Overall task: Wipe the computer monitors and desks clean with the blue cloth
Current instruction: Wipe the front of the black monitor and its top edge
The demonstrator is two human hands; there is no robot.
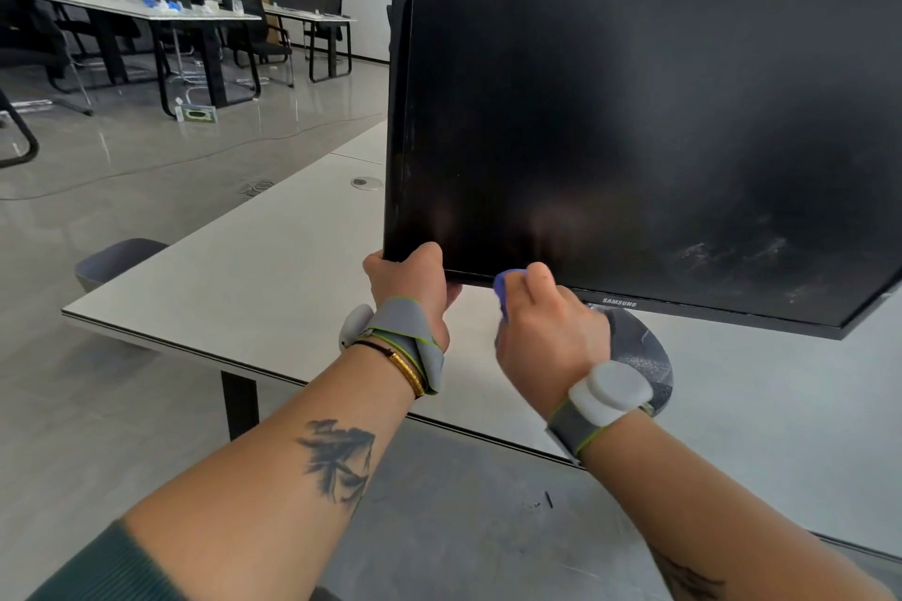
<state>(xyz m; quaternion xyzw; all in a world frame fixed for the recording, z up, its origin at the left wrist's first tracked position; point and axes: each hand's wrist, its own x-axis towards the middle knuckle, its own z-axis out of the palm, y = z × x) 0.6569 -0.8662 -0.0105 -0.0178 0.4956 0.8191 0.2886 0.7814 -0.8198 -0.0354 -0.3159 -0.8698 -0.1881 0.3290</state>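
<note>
Blue cloth (507, 282) pinched in right hand (546, 332) at monitor (634, 112) bottom edge; left hand (412, 281) grips corner (tilted).

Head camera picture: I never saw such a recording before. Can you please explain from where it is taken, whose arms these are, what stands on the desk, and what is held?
No machine here. The camera sits on a person's head and looks down, so both arms are that person's own. The left hand grips the lower left corner of a dark monitor. The right hand holds a blue cloth at the monitor's bottom edge. The monitor stands on its round base on a white desk. Each wrist wears a grey band with a white pod, probably recording gear.
</note>
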